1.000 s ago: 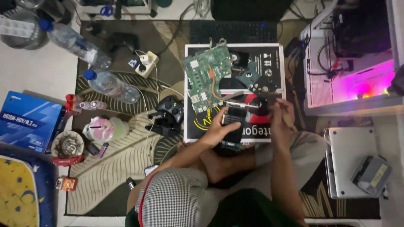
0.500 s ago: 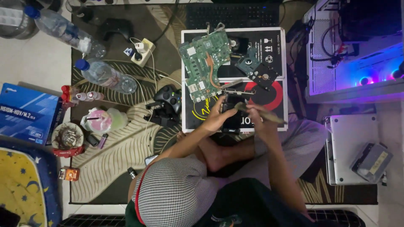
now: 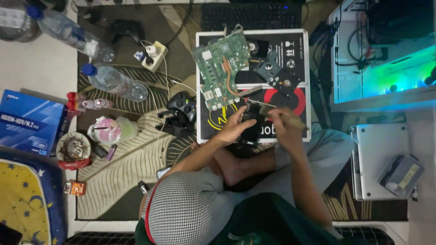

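On box lid [image 3: 299, 38] | green board [image 3: 222, 68] | left hand [image 3: 234, 129] grips black part [image 3: 250, 124] | right hand [image 3: 281, 122] w/ brush [image 3: 286, 119]

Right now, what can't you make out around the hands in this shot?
Head view only:
- The small black part under the left hand: too dark to identify.
- The tool in the right hand: tip too small.
- The keyboard: cut off by the top edge.

Patterned rug [image 3: 122, 177] on floor carries most stuff: white-edged black box [image 3: 297, 59] w/ green circuit board [image 3: 222, 72] and small black parts on top, keyboard [image 3: 252, 16] behind it, gamepad [image 3: 183, 105], power strip [image 3: 152, 54], two water bottles [image 3: 113, 82]. Blue box [image 3: 29, 120] and ashtray [image 3: 72, 149] on bare floor at rug's left edge; laptop [image 3: 377, 159] at right.
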